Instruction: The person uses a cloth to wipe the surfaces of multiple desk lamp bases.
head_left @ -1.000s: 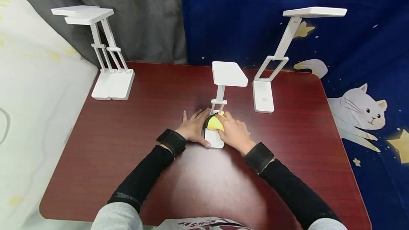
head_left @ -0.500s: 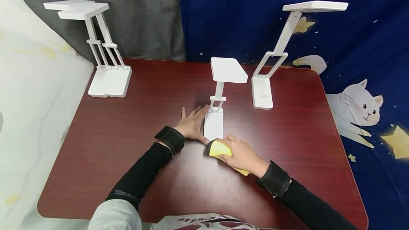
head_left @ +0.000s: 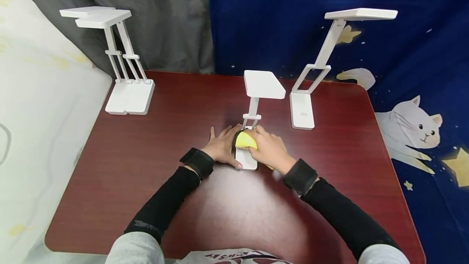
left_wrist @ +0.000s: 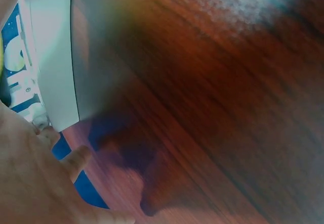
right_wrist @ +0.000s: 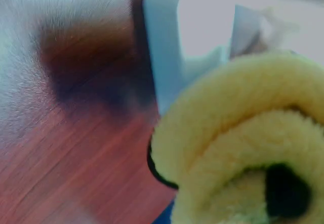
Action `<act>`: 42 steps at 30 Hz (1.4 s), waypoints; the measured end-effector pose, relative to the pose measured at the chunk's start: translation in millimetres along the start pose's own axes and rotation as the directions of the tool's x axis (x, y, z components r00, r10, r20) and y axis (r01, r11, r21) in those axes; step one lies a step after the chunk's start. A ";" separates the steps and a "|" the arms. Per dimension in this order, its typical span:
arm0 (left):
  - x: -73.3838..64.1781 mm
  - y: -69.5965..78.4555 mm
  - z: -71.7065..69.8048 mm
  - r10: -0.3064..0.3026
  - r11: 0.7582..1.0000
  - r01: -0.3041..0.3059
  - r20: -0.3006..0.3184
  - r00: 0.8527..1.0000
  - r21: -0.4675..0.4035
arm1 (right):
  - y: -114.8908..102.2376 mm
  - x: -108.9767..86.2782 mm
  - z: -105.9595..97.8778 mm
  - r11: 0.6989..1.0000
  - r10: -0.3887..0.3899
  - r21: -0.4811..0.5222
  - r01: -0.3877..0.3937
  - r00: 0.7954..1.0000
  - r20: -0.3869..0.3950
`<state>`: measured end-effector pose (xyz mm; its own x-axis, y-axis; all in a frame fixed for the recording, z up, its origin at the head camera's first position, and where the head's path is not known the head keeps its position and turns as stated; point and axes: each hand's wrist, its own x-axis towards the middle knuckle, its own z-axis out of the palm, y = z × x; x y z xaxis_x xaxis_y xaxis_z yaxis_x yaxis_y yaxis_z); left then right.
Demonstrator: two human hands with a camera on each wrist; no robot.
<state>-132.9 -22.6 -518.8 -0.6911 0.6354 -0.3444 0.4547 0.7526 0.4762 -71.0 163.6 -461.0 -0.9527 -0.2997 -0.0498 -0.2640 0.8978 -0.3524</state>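
A white folding desk lamp [head_left: 246, 159] stands near the middle of the table, its head raised over its flat base. My left hand [head_left: 221, 148] lies along the base's left side with straight, spread fingers, the thumb at the near corner. In the left wrist view the lamp base [left_wrist: 53, 52] runs beside that palm. My right hand [head_left: 270, 150] grips a folded yellow cloth [head_left: 245, 140] with dark edging, pressing it on the far part of the base by the hinge. The fluffy folds of the cloth [right_wrist: 228, 97] fill much of the right wrist view.
Two white lamps [head_left: 130, 97] stand side by side at the back left of the reddish-brown table [head_left: 176, 113]. Another lamp [head_left: 302, 111] is at the back right. A grey curtain [head_left: 165, 19] and a blue one [head_left: 267, 19] hang behind.
Half a second ago the cloth was off the base's near end; my right hand has since moved it away from me, back up the base. My left hand stays at the base's side.
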 end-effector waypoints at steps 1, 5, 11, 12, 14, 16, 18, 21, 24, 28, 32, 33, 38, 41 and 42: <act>-0.2 0.9 1.5 -0.002 1.000 0.002 0.003 1.000 -0.007 | -0.4 2.0 4.3 1.000 0.006 -0.021 -0.006 1.000 -0.012; -2.4 1.7 3.4 0.002 0.999 -0.001 0.004 1.000 -0.035 | -0.9 2.9 20.0 0.998 0.036 -0.051 -0.037 0.999 -0.012; -4.0 -0.6 -2.2 0.014 0.999 -0.014 -0.010 1.000 -0.038 | 0.2 0.0 24.8 0.999 0.038 0.003 -0.038 0.999 -0.007; -4.0 -0.6 -3.1 0.019 0.999 -0.019 -0.008 1.000 -0.038 | 0.3 -1.5 24.3 1.000 0.028 0.012 -0.028 1.000 -0.009; -3.8 -0.5 -4.2 0.028 0.999 -0.028 -0.003 1.000 -0.033 | 0.7 -5.7 23.8 1.000 0.000 0.017 0.000 1.000 -0.013; -3.6 -0.3 -4.3 0.035 0.999 -0.035 -0.003 0.999 -0.025 | 1.0 -11.1 24.0 0.999 -0.021 0.026 0.021 1.000 -0.012; -3.4 -0.2 -3.6 0.042 0.999 -0.042 -0.011 0.999 -0.013 | 1.4 -16.8 25.0 0.998 -0.036 0.044 0.036 0.999 -0.002; -2.8 -0.9 -1.4 0.045 0.999 -0.045 -0.023 0.999 0.001 | 1.5 -25.9 26.4 0.995 -0.040 0.095 0.037 0.999 0.027; -2.0 -1.6 0.3 0.040 0.999 -0.040 -0.026 0.999 -0.006 | 2.1 -34.6 26.5 0.986 -0.034 0.163 0.025 0.998 0.057; -1.7 -1.4 0.8 0.033 0.999 -0.033 -0.014 0.999 -0.034 | 4.9 -45.8 24.0 0.975 -0.033 0.222 0.012 0.996 0.088; -1.8 -1.1 0.1 0.019 0.999 -0.019 -0.007 1.000 -0.036 | 7.3 -56.3 20.5 0.967 -0.040 0.255 0.001 0.988 0.150; -1.7 -1.4 0.0 0.014 0.999 -0.014 -0.008 1.000 -0.031 | 7.6 -59.1 19.7 0.964 -0.051 0.264 0.005 0.984 0.168; -0.7 -3.8 0.9 0.007 1.000 -0.007 -0.003 1.000 -0.018 | 7.8 -80.0 28.4 0.959 -0.146 0.273 0.074 0.957 0.252; -0.1 -4.2 0.5 0.019 1.000 -0.019 -0.007 1.000 -0.018 | 6.0 -93.9 36.4 0.948 -0.196 0.291 0.125 0.953 0.229; 0.1 -4.1 -0.1 0.022 1.000 -0.023 -0.008 1.000 -0.014 | 5.0 -97.5 37.6 0.944 -0.205 0.301 0.137 0.957 0.207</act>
<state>-134.9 -25.7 -520.7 -0.6851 0.6508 -0.3273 0.4622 0.7357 0.4951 26.2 185.1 -493.0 -0.8262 -0.5376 -0.1685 -0.3346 0.7088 -0.6209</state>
